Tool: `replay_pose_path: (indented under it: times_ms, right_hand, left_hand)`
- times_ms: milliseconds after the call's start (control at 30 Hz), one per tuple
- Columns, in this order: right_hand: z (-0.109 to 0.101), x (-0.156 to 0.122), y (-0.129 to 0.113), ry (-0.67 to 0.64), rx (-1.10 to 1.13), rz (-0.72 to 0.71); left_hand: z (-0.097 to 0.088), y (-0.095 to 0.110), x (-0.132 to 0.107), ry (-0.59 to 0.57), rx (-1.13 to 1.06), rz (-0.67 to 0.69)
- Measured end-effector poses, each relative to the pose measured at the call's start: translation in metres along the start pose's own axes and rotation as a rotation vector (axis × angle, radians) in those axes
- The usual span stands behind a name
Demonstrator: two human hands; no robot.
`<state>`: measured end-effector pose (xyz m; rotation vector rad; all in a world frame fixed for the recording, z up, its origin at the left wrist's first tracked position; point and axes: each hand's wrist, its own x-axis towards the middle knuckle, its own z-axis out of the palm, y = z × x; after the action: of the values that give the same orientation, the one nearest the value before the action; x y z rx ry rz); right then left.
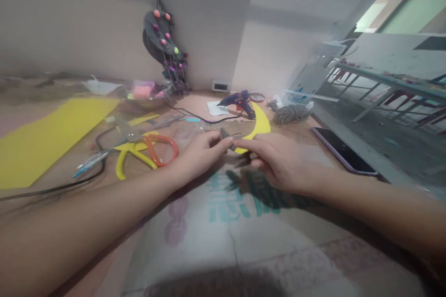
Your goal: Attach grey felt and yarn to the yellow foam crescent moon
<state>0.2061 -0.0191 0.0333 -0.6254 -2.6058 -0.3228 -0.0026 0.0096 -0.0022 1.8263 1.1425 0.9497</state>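
Note:
A yellow crescent cutout (262,125) lies between my hands, its near end curving toward me, with dark grey yarn (227,134) around its tip. My left hand (209,146) is closed on the crescent's grey-covered tip, thumb and forefinger pinched. Close against it, my right hand (275,160) reaches over the lower part of the crescent. The right forefinger extends to the left fingertips and the other fingers curl under; what they grip is hidden. Some blur softens the fingers.
Orange-and-yellow-handled scissors (137,148) and a yellow sheet (52,141) lie left. Behind are a blue glue gun (240,100) and a grey yarn bundle (291,113). A phone (344,151) rests at right. A decorated dark crescent (158,37) stands against the wall.

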Motion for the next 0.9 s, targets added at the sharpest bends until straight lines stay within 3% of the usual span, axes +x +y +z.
replay_pose_path:
  times_ms: [167, 367, 500, 667, 900]
  right_hand:
    - [0.019, -0.027, 0.010, 0.041, -0.046, -0.011]
    - [0.027, -0.027, 0.023, -0.001, -0.100, 0.037]
    - [0.029, -0.025, 0.022, -0.010, -0.075, 0.051]
    - [0.029, -0.024, 0.020, -0.024, -0.034, 0.031]
    - [0.022, -0.023, 0.012, 0.010, 0.069, 0.026]
  left_hand:
    - [0.000, -0.001, 0.000, -0.058, 0.043, 0.040]
    - [-0.001, 0.004, -0.004, -0.102, 0.023, -0.127]
    - [-0.002, 0.010, -0.004, -0.139, -0.056, -0.187]
    - [-0.001, 0.012, -0.005, -0.182, -0.142, -0.166]
    - [-0.001, 0.012, -0.006, -0.135, -0.059, -0.169]
